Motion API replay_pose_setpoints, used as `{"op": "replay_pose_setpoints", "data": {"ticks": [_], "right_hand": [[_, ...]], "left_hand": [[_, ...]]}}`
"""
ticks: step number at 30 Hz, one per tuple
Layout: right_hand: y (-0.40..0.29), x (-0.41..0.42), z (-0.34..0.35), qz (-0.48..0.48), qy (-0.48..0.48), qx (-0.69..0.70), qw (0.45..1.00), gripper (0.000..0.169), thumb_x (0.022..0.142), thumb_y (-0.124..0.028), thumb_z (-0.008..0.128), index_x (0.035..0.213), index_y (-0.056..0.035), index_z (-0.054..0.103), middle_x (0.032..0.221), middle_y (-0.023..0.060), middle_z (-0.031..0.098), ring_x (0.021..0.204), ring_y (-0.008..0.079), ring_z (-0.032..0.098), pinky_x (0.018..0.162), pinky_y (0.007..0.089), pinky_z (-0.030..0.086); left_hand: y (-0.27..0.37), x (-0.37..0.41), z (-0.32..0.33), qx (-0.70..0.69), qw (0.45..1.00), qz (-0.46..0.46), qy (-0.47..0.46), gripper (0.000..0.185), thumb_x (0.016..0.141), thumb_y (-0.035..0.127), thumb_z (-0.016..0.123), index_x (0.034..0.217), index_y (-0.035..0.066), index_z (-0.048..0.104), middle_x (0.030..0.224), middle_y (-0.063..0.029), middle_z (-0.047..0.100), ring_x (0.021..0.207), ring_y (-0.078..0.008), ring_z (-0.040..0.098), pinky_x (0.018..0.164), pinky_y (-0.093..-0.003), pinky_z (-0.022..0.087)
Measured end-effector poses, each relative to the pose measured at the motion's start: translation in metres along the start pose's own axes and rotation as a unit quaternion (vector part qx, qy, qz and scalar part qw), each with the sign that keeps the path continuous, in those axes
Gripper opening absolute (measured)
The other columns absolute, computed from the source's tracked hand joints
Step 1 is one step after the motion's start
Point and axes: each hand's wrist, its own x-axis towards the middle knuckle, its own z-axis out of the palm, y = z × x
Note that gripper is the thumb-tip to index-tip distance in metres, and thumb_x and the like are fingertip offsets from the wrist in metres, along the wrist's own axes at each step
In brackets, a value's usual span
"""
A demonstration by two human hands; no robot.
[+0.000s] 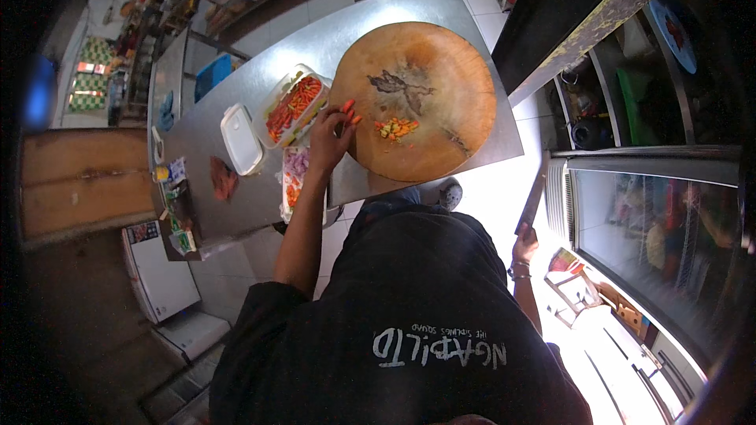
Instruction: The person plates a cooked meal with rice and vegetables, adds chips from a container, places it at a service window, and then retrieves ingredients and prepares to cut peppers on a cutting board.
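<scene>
My left hand [332,136] holds a few red chillies [351,111] in its fingertips, over the left edge of a round wooden chopping block [455,82]. On the block lies a small heap of chopped chillies [396,128], orange, yellow and green. Away from the table at the right, my right hand [525,243] grips the handle of a large knife [533,198], its blade pointing away from me. Left of the block, a plastic tub [293,107] holds many whole red chillies. A second container [303,180], partly behind my left forearm, holds chopped purple onion and chopped chillies.
A white lid [241,140] and a reddish cloth-like item [222,178] lie on the steel table [269,68]. Several packets [177,206] sit at its left end. A glass-fronted cabinet [655,230] and dark shelves [626,88] stand at the right; a post [596,29] rises beyond the table's right corner.
</scene>
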Motion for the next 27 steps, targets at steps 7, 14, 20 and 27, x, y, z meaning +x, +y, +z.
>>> {"op": "replay_pose_setpoints", "data": {"ticks": [7,14,20,27], "right_hand": [[-0.076,-0.003,0.015,-0.071,-0.138,-0.074,0.985,0.025,0.100,-0.027,0.054,0.090,-0.0044,0.057,0.075,0.0239,0.064,0.074,0.0455,0.064,0.059,0.0492,0.049],[-0.121,-0.014,-0.032,-0.039,-0.016,-0.076,0.996,0.043,0.099,-0.041,0.055,0.089,0.0006,0.060,0.068,0.0195,0.064,0.059,0.0364,0.064,0.054,0.0455,0.046],[-0.316,-0.024,-0.073,-0.241,-0.295,-0.183,0.906,0.023,0.094,-0.028,0.063,0.085,-0.0070,0.061,0.063,0.0153,0.063,0.062,0.0379,0.064,0.058,0.0456,0.050],[-0.338,-0.017,-0.023,-0.254,-0.335,-0.213,0.882,0.025,0.096,-0.031,0.058,0.087,-0.0082,0.059,0.067,0.0201,0.063,0.067,0.0439,0.063,0.059,0.0512,0.050]], "left_hand": [[-0.014,0.012,0.002,-0.040,0.999,0.014,-0.028,0.017,0.076,0.006,0.076,0.091,0.003,0.067,0.103,-0.0142,0.064,0.094,-0.0317,0.065,0.079,-0.0393,0.053],[-0.022,-0.001,-0.007,-0.099,0.993,0.043,-0.049,0.012,0.077,0.005,0.076,0.086,0.002,0.068,0.096,-0.0137,0.063,0.089,-0.0328,0.064,0.077,-0.0389,0.052],[-0.018,-0.003,-0.022,-0.073,0.996,0.043,0.008,0.020,0.078,0.009,0.077,0.093,0.003,0.066,0.088,-0.0131,0.061,0.084,-0.0309,0.061,0.074,-0.0404,0.050],[-0.020,-0.019,-0.021,-0.076,0.997,-0.001,-0.028,0.026,0.079,0.017,0.077,0.095,0.003,0.063,0.087,-0.0135,0.060,0.084,-0.0323,0.060,0.075,-0.0417,0.049]]}}
